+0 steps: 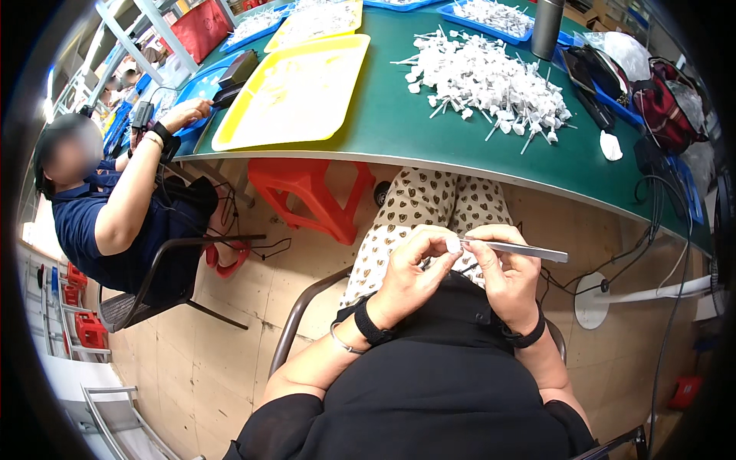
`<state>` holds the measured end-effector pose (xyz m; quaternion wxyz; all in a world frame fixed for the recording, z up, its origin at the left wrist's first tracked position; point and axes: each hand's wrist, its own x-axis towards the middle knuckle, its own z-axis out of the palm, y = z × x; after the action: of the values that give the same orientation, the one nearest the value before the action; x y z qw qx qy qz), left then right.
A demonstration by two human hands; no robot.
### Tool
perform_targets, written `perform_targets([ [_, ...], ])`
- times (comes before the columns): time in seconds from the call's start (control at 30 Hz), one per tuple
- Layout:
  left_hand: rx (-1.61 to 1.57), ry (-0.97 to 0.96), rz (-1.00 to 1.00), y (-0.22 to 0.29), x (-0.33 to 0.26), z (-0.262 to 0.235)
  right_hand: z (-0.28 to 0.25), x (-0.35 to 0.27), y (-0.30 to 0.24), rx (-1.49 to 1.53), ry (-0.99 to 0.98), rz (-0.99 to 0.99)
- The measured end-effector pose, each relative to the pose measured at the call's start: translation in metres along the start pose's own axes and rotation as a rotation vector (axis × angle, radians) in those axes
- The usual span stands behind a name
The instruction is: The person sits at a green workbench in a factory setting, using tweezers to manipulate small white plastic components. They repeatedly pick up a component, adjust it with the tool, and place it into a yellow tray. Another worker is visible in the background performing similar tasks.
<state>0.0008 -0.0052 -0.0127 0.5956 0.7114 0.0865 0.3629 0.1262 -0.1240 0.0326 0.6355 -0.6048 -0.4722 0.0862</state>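
Above my lap, my left hand [414, 272] is closed in a pinch on a small white piece [453, 245]; the fingers cover most of it. My right hand [506, 280] grips a narrow flat silver metal tool [529, 250], whose broad end sticks out to the right. The thin end of the tool meets the white piece between the fingertips of both hands. On the green table [399, 130] ahead lies a heap of small white parts with thin stems [491, 80].
Left of the heap stands a yellow tray [245, 138]; blue trays [498, 32] of white parts sit farther back. A dark bottle [547, 31] and a red bag [667, 107] are at the right. A red stool [307, 195] stands under the table, near a seated co-worker [126, 203].
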Motion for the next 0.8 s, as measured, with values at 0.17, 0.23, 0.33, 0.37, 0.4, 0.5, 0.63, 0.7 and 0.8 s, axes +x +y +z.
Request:
perform_targets([
  [0.17,-0.041,0.050,-0.008,0.0031,0.0002,0.0043,0.0017,-0.0011,0.0005,0.008,-0.027,0.052],
  [0.23,0.001,0.021,0.039,0.0025,0.0003,0.0030,0.0029,-0.0016,0.0011,-0.001,-0.031,0.055],
  [0.33,-0.008,0.014,0.019,0.0012,0.0002,0.0025,0.0025,-0.0018,0.0027,-0.007,-0.037,0.062],
  [0.37,-0.002,0.015,0.020,0.0014,0.0006,0.0025,0.0027,-0.0016,0.0043,-0.009,-0.038,0.053],
  [0.4,0.004,0.016,0.022,0.0020,0.0006,0.0023,0.0030,-0.0015,0.0050,-0.011,-0.038,0.042],
  [0.5,0.022,0.017,0.026,0.0038,0.0005,0.0019,0.0036,-0.0006,0.0038,-0.011,-0.042,0.035],
  [0.63,0.019,0.058,0.007,0.0080,0.0018,0.0040,0.0023,-0.0012,0.0022,-0.016,-0.040,0.085],
  [0.7,0.019,0.035,0.022,0.0037,0.0006,0.0029,0.0030,-0.0012,0.0014,-0.008,-0.036,0.097],
  [0.8,0.036,0.024,0.030,0.0026,0.0000,0.0023,0.0036,-0.0012,0.0012,-0.009,-0.033,0.087],
])
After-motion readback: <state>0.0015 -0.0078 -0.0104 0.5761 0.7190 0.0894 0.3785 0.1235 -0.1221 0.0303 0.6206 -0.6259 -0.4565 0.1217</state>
